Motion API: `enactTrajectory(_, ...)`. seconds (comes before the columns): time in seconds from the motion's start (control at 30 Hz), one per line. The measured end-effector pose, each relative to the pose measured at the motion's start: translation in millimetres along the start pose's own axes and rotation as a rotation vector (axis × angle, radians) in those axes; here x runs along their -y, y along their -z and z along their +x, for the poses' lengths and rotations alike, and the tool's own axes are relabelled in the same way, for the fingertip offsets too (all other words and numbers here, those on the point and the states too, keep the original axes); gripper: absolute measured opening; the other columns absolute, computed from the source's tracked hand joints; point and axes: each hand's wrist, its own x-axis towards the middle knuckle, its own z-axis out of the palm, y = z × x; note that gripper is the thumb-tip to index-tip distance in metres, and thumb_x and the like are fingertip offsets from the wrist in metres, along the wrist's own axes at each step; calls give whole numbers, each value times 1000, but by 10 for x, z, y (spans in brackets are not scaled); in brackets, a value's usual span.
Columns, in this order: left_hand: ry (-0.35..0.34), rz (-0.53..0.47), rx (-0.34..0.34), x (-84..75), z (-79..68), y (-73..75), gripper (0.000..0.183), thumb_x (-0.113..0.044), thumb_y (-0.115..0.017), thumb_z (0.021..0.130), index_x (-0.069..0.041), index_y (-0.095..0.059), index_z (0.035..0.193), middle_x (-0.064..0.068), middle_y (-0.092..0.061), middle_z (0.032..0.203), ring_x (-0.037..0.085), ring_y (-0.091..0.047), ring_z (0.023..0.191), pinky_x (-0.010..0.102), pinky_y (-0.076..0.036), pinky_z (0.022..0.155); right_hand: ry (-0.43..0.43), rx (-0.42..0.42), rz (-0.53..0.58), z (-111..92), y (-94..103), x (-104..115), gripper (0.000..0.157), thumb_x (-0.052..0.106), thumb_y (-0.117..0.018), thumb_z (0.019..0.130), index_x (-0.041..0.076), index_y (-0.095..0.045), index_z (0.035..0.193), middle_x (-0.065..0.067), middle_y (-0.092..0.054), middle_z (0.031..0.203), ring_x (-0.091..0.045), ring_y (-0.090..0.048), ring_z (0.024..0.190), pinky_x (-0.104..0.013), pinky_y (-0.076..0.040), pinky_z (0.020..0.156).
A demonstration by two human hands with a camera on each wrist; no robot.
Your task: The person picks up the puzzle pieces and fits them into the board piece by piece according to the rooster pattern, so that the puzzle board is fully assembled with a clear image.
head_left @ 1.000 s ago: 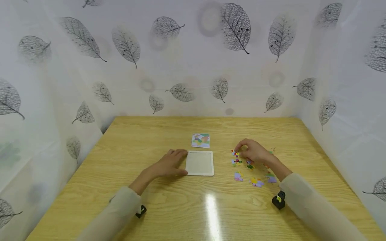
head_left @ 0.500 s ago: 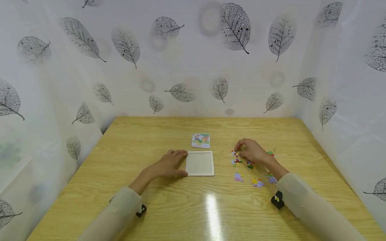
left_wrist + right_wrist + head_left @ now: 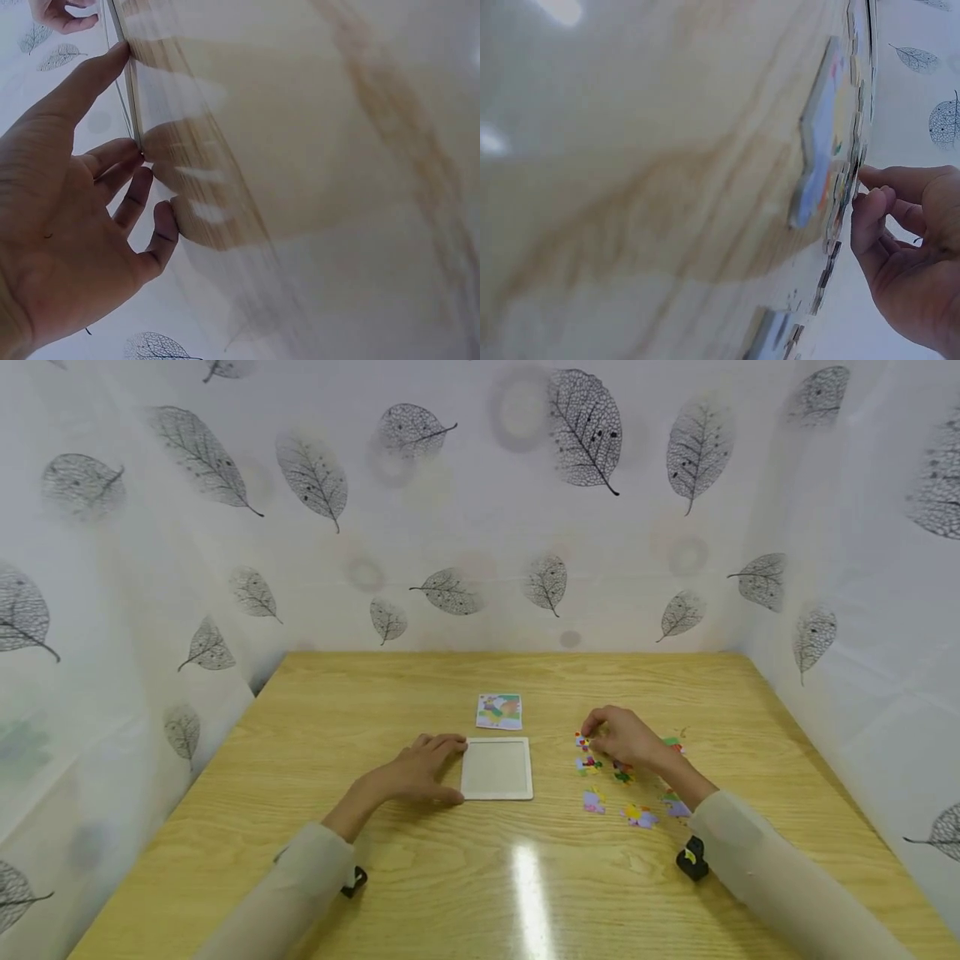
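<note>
I have the left hand [image 3: 420, 770], fingers spread apart, at the left edge of a shallow, square white tray [image 3: 528, 768], apparently so it won't slide. The right hand [image 3: 628, 740] bends its fingers over thin, knobbly, multicoloured jigsaw pieces [image 3: 639, 815], laid out flat on the glossy wood-grain counter [image 3: 427, 881], probably for easy picking; I cannot tell whether they pinch one.
</note>
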Motion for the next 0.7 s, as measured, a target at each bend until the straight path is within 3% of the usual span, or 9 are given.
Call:
enactTrajectory(0.07,-1,-7,2,-4,4,-1,88,-44,-79,91,-4,-38,158,10,-32,166,39,-31,147,60,-30,119,4,11,15,-9,0,31,12,-1,-63,100,-1,-66,111,-16,-68,102,-15,-46,41,-29,-42,40)
enactTrajectory(0.2,0,-12,0,-2,-3,5,88,-44,-80,91,-3,-39,157,11,-32,166,40,-30,147,61,-29,119,9,60,93,-6,-22,177,14,1,-60,101,-1,-65,114,-19,-68,79,-13,-38,39,-27,-36,39)
enactTrajectory(0.3,1,-9,-4,9,3,6,87,-44,-80,91,-3,-40,156,11,-32,166,41,-30,147,61,-28,119,34,75,106,14,-66,309,14,3,-61,101,1,-67,113,-18,-69,83,-10,-34,40,-25,-33,40)
enactTrajectory(0.43,-2,-10,-1,10,18,7,87,-44,-80,91,-4,-39,157,11,-32,166,41,-30,146,62,-29,118,75,63,65,74,-161,446,10,4,-67,99,5,-70,108,-12,-67,105,-9,-36,43,-24,-35,42)
enactTrajectory(0.7,-3,-8,4,-24,12,9,84,-41,-79,92,-3,-40,156,12,-32,166,42,-31,146,63,-29,118,98,74,69,230,-384,668,8,2,-70,96,4,-72,103,-12,-66,108,-10,-36,45,-23,-36,45)
